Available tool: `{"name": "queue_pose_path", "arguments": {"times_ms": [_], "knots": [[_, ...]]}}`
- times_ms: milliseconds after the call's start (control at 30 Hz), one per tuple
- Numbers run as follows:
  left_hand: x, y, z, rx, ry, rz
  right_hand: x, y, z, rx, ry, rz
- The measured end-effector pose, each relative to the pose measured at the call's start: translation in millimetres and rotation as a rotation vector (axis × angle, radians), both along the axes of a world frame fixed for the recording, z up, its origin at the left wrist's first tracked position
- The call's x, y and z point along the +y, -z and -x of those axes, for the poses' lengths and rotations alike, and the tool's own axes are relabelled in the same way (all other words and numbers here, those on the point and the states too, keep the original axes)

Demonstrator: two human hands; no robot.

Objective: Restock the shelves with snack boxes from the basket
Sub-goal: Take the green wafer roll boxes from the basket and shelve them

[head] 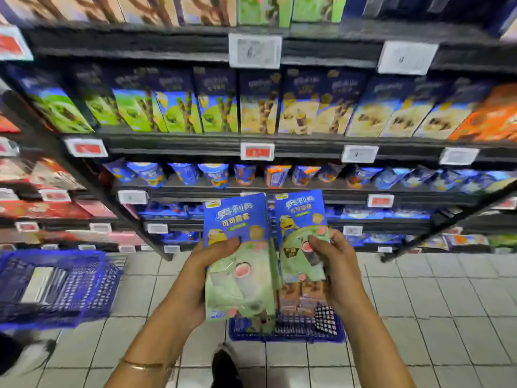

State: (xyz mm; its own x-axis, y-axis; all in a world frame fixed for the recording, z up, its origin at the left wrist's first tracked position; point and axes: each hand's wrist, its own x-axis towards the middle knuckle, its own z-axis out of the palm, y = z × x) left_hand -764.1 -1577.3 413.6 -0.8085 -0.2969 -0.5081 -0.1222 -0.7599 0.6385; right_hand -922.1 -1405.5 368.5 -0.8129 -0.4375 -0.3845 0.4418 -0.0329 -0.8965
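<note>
Snack boxes in blue and green are held upright, side by side, just above the basket [285, 330]. The left box [237, 247] is gripped by the left hand [207, 264] and the right box [300, 233] by the right hand [337, 261], with fingers curled round each. More boxes, seemingly brown through the blur, lie in the basket. Similar green boxes [167, 110] are seen on an upper shelf [195, 138]. Neither held box is placed yet, so restocking is judged unfinished.

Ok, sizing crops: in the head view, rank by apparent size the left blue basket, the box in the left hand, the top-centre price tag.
Blue basket and the box in the left hand: about alike; box is nearer, so unranked.
Price tag: clearly smallest.
</note>
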Motion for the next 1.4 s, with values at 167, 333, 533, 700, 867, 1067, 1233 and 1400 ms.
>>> {"name": "queue_pose_path", "arguments": {"times_ms": [167,333,533,700,867,1067,1233,1400], "knots": [[-33.8,-115.0,-5.8,0.097,-0.081,0.191,-31.5,-128.3,8.7,0.086,-0.037,0.181],[-65.7,-186.2,8.8,0.272,-0.116,0.281,-74.5,-213.7,18.7,0.255,-0.089,0.268],[-110.5,-233.9,27.3,0.395,-0.152,0.431,-110.7,-292.1,28.2,0.494,-0.159,0.226],[-127.5,-278.2,51.6,0.5,-0.169,0.539,-120.5,-347.7,48.7,0.625,-0.28,0.106],[-134.0,-326.5,75.3,0.548,-0.18,0.545,-129.7,-401.2,84.3,0.657,-0.326,0.179],[-143.4,-368.7,102.2,0.616,-0.271,0.587,-157.3,-459.6,145.7,0.674,-0.191,0.319],[-158.2,-385.8,120.7,0.63,-0.321,0.617,-207.4,-474.3,196.0,0.683,-0.048,0.245],[-177.6,-401.1,135.6,0.699,-0.309,0.686,-265.4,-471.6,231.9,0.806,0.009,-0.028]]}}
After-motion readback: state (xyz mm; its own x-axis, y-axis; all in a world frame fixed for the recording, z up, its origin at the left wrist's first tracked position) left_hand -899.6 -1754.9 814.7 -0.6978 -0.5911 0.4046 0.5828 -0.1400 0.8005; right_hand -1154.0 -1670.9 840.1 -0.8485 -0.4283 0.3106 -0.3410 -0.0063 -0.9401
